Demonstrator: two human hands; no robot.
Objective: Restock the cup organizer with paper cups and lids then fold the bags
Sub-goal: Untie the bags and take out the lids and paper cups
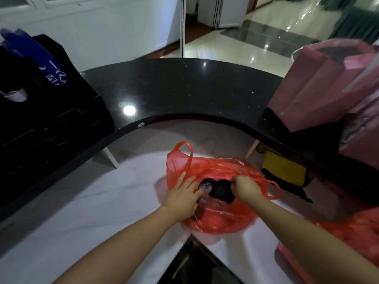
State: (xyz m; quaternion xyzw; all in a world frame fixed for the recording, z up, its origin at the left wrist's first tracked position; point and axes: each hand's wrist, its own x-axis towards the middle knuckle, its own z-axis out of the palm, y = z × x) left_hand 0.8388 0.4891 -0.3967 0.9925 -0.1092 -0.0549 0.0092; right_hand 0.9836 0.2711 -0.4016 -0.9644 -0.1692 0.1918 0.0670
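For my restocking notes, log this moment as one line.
step: unpacking lids | right hand: grips black lid stack | left hand: flat on red bag | organizer: far left

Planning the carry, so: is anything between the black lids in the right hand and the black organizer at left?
Nothing visible. The right hand holds the stack of black plastic lids over the red plastic bag; bare black countertop leads to the black cup organizer.
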